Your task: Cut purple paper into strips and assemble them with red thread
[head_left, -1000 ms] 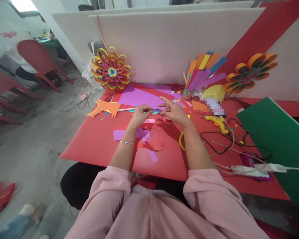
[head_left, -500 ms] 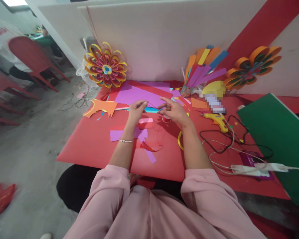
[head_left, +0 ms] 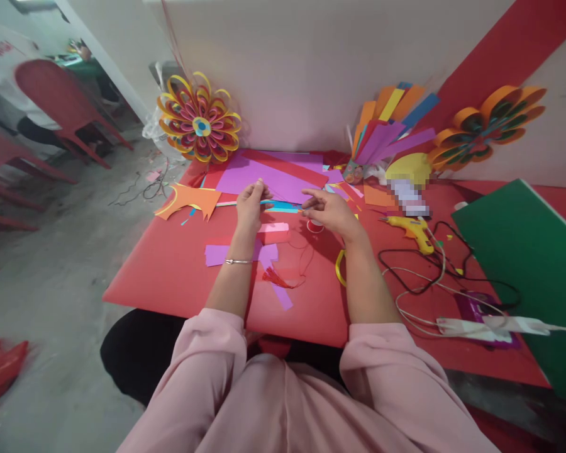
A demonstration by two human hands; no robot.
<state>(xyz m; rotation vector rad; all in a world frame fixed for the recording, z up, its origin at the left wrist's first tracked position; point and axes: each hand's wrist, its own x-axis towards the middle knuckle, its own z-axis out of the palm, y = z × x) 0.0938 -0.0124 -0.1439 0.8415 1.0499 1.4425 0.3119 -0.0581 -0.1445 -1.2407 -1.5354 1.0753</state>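
My left hand [head_left: 249,206] is over the red table [head_left: 170,270], its fingertips pinched together and pointing up beside a purple paper sheet [head_left: 268,179]. What it pinches is too thin to name. My right hand [head_left: 329,211] is a short way to the right, thumb and fingers pinched with the index finger stretched out, just above a blue paper strip [head_left: 283,206]. Below the hands lie a pink block [head_left: 273,231], purple scraps [head_left: 217,254] and a red tassel [head_left: 276,277] with a thin red thread looping up toward my hands.
A yellow-and-red paper flower [head_left: 199,124] leans on the white board at the back. A bundle of coloured strips [head_left: 387,129] and an orange flower [head_left: 490,123] are at the right. A yellow glue gun [head_left: 412,228], cables, a power strip [head_left: 490,325] and a green board [head_left: 523,251] fill the right side. Red chairs [head_left: 61,100] stand at the left.
My left hand has moved forward and lifted its pinched fingertips toward the purple sheet. My right hand has stayed nearly where it was. The view has tilted down slightly.
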